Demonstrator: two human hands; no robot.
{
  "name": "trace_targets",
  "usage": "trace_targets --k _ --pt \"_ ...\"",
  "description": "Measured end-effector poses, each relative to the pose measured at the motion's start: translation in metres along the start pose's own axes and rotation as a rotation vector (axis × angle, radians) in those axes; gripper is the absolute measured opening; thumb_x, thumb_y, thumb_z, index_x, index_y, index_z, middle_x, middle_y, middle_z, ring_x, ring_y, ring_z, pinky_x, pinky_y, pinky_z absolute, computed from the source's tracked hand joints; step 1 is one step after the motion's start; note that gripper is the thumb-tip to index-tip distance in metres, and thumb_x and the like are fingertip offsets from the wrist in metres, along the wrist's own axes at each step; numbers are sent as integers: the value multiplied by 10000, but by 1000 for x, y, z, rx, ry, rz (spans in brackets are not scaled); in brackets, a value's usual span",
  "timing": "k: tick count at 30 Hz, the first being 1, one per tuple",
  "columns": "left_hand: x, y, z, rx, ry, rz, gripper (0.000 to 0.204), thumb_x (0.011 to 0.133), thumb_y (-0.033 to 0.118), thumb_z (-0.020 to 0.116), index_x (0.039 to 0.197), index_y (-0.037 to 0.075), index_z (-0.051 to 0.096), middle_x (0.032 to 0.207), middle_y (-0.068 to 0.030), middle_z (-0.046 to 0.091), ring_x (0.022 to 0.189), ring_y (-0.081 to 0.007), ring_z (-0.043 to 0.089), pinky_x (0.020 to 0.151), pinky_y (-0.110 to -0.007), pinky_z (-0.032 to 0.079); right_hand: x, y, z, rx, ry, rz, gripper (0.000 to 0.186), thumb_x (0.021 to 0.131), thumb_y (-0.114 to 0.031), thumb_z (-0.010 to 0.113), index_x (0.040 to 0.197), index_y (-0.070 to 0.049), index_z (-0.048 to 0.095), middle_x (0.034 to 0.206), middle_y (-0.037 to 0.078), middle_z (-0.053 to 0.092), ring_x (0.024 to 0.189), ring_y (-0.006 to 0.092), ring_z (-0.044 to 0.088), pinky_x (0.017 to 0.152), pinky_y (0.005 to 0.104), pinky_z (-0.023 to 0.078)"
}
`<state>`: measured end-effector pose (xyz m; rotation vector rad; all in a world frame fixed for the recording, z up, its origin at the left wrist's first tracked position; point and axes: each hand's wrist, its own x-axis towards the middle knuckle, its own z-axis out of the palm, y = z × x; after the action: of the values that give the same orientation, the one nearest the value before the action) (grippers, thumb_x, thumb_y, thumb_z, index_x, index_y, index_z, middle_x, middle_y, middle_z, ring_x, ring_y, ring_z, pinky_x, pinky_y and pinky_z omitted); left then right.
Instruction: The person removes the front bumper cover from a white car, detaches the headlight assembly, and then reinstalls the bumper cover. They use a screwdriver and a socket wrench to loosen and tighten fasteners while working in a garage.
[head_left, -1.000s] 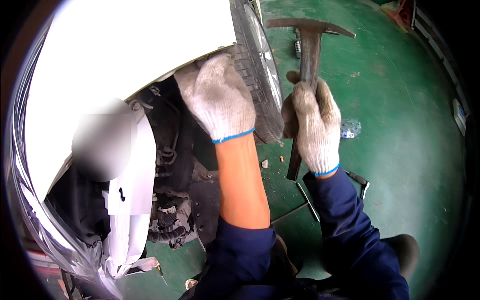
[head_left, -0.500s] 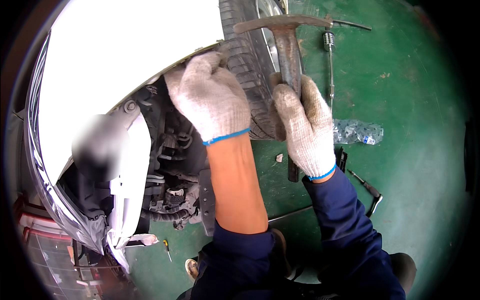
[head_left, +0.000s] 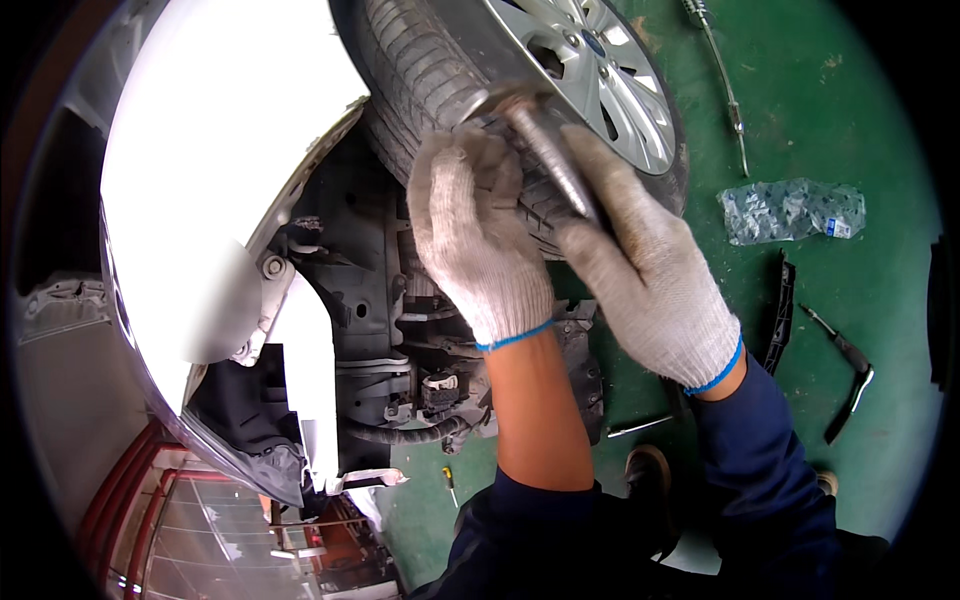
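A metal hammer (head_left: 552, 158) with a long, slightly curved head is in my right hand (head_left: 660, 280), which wears a white knit glove with a blue cuff. The fingers close around its handle, and the head is blurred in front of the tire (head_left: 415, 80). My left hand (head_left: 480, 230), gloved the same way, is curled just below the hammer head. Whether it touches the head or pinches something is hidden. To its left is the lower edge of a white car fender (head_left: 318, 155), apart from my fingers.
Exposed car parts (head_left: 430, 350) and a hose (head_left: 405, 434) lie below the fender. On the green floor (head_left: 800, 120) are a crumpled plastic bottle (head_left: 790, 211), a ratchet tool (head_left: 850, 360), a black strip (head_left: 780, 310), a slide-hammer-like rod (head_left: 725, 80) and a yellow-handled screwdriver (head_left: 450, 485).
My left hand has come off the fender edge and moved right, beneath the hammer head. The hammer has tilted and lowered toward it. The view has shifted, showing more of the wheel.
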<state>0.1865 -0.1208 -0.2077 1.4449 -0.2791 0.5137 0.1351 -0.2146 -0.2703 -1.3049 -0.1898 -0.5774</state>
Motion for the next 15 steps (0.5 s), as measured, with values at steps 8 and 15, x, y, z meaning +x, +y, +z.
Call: trace_targets --k 8,15 --pt "12 34 -31 157 -308 -170 427 1008 217 641 1302 -81 558 1067 -229 698 933 -270 720 839 -381 619 0 -12 19 494 -311 258 361 967 -114 622 1272 63 547 935 114 644 799 178 650 722 334 549" --pt "48 58 -26 797 5 -117 314 962 165 712 1190 -19 601 779 -104 680 625 -167 651 593 -280 560 -18 5 73 867 -464 522 334 960 -230 665 1092 55 551 822 157 628 754 222 625 716 377 537"
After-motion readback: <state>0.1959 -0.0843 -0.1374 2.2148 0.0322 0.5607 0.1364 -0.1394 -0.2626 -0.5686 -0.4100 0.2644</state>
